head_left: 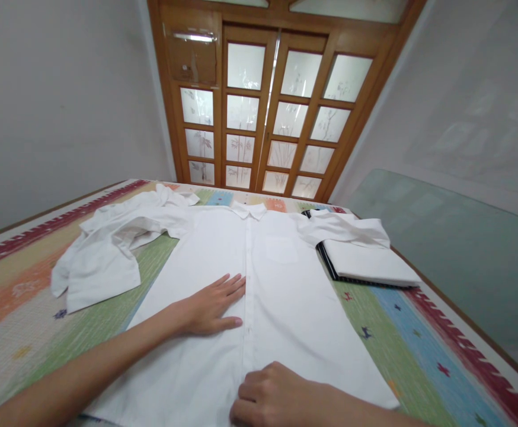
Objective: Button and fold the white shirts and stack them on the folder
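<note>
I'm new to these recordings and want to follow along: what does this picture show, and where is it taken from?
There is no machine here, just a person's bare left hand and right hand. The single picture comes from a camera on their head, looking forward and down. A white, collared, button-front shirt lies spread on a multicoloured striped cover. The left hand rests flat on the shirt; the right is curled lower down, and whether it grips fabric is unclear. Crumpled white fabric lies to the left, a folded black-and-white stack to the right.

Right grip, white shirt cut off below; hold unclear.
</note>
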A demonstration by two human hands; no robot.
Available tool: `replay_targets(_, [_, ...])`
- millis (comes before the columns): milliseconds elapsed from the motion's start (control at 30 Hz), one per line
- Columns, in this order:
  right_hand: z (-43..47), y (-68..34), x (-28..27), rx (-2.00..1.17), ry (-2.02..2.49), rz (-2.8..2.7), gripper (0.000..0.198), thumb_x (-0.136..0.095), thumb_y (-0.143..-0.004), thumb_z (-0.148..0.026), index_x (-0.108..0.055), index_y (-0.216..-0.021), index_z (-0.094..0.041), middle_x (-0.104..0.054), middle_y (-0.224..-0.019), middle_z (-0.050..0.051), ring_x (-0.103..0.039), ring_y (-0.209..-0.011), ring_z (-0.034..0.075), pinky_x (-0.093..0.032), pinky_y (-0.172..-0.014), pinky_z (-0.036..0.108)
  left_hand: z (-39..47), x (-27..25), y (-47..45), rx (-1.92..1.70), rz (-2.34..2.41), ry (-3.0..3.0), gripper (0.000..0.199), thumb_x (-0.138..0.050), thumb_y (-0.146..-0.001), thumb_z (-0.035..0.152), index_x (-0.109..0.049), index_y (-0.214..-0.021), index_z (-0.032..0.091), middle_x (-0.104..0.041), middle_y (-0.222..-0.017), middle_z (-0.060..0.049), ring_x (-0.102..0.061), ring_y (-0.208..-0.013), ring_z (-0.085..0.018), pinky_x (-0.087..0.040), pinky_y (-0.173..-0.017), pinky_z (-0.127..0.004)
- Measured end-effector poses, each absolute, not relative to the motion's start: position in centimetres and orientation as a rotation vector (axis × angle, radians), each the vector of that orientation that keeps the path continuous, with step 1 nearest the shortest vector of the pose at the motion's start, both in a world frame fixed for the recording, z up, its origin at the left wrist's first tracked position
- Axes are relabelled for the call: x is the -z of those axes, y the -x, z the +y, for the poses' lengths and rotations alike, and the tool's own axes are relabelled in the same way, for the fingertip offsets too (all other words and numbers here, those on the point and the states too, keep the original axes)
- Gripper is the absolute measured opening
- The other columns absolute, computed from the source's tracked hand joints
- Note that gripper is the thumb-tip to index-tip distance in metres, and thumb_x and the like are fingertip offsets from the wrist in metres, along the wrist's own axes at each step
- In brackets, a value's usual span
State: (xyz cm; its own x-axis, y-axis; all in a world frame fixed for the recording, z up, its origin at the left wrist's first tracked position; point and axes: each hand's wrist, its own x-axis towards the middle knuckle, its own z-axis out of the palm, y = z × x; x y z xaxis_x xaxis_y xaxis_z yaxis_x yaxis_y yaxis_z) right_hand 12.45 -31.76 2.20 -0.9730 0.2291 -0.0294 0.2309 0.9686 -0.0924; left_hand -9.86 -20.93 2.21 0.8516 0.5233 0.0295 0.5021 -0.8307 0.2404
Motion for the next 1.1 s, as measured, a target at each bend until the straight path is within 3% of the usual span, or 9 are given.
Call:
replay_targets(133, [-32.0,-11.7,-0.9,0.090,-0.365,3.106,0.015,-0.053,-0.095,-0.030,-0.052,-0.085,-0.019,-0.062,-0.070,-0.003,-0.053,-0.057,0.012,-0.019,-0.041,0.029,-21.1,-1.8,9.6,-0.160,0.826,-2.804,0.075,-0.035,-0.094,0.061,-0.024,-0.152,0.016,-0.020,-0.158,-0.014,-0.015,-0.147,-0.027,-0.015,-0.120,-0.045])
replay_targets(300, [-32.1,-11.2,0.0,0.023,-0.328,3.118,0.014,-0.054,-0.094,-0.026,-0.051,-0.082,-0.018,-0.061,-0.064,-0.003,-0.055,-0.054,0.012,-0.018,-0.040,0.029,-20.7,-1.5,9.7,-0.181,0.812,-2.812,0.058,-0.027,-0.100,0.047,-0.026,-0.152,0.022,-0.023,-0.158,-0.008,-0.017,-0.147,-0.023,-0.014,-0.120,-0.044])
replay_targets(633, [-31.7,-11.1,-2.2,0.113,-0.292,2.983,0.009,-0.057,-0.093,-0.023,-0.057,-0.086,-0.018,-0.066,-0.064,-0.001,-0.059,-0.053,0.014,-0.023,-0.043,0.027,-19.3,-1.4,11.0,-0.218,0.833,-2.813,0.056,-0.027,-0.101,0.045,-0.012,-0.154,0.033,-0.023,-0.158,0.000,-0.015,-0.147,-0.022,-0.011,-0.120,-0.045])
replay_targets(733, [-31.2,-11.4,-3.6,0.315,-0.258,2.961,0.005,-0.058,-0.091,-0.020,-0.061,-0.094,-0.018,-0.068,-0.067,-0.001,-0.059,-0.055,0.013,-0.029,-0.046,0.025,-19.1,-1.4,11.4,-0.195,0.886,-2.815,0.067,-0.031,-0.098,0.054,-0.007,-0.155,0.028,-0.021,-0.159,-0.005,-0.016,-0.147,-0.024,-0.011,-0.120,-0.045])
replay_targets(833, [-30.0,-11.8,-4.8,0.769,-0.260,2.972,0.017,-0.061,-0.089,-0.025,-0.063,-0.104,-0.019,-0.067,-0.068,-0.004,-0.060,-0.059,0.010,-0.037,-0.055,0.019,-19.4,-1.3,11.8,-0.143,0.947,-2.825,0.075,-0.034,-0.094,0.061,-0.006,-0.155,0.026,-0.019,-0.159,-0.008,-0.013,-0.148,-0.027,-0.010,-0.119,-0.048])
replay_targets(967, [-26.8,-12.0,-5.8,1.102,-0.682,3.058,0.023,-0.057,-0.091,-0.036,-0.068,-0.089,-0.016,-0.063,-0.064,-0.003,-0.054,-0.056,0.008,-0.039,-0.059,0.018,-20.9,-0.9,11.8,-0.158,0.977,-2.848,0.082,-0.037,-0.090,0.067,-0.007,-0.155,0.025,-0.017,-0.160,-0.010,-0.009,-0.148,-0.031,-0.008,-0.118,-0.053])
replay_targets(1100, [-21.3,-11.5,-6.3,0.888,-1.408,3.121,0.025,-0.053,-0.091,-0.028,-0.065,-0.074,-0.014,-0.061,-0.062,-0.002,-0.051,-0.057,0.009,-0.036,-0.059,0.020,-23.1,-1.4,11.1,-0.167,0.920,-2.838,0.087,-0.039,-0.089,0.068,-0.004,-0.155,0.025,-0.016,-0.160,-0.012,-0.009,-0.148,-0.033,-0.007,-0.118,-0.056])
